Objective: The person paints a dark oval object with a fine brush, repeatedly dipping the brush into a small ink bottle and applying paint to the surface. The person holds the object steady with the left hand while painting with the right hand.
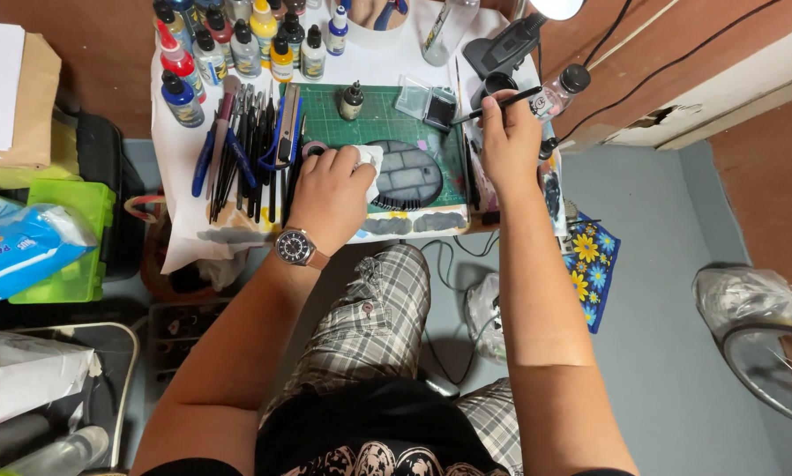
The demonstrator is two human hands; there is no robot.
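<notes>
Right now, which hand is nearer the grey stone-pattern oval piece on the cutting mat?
Left. The left hand holds a white tissue right at the oval piece's left edge. The right hand, holding a paintbrush, sits apart, off its right side beyond the mat's edge.

The cutting mat [374, 110] is green with a pale grid. On it lies a round base [407, 169] painted as grey stone blocks with dark joints. The brush [502, 101] is black. Paint bottles [237, 44] along the far edge of the white surface [387, 62] carry red, yellow, blue and black.
</notes>
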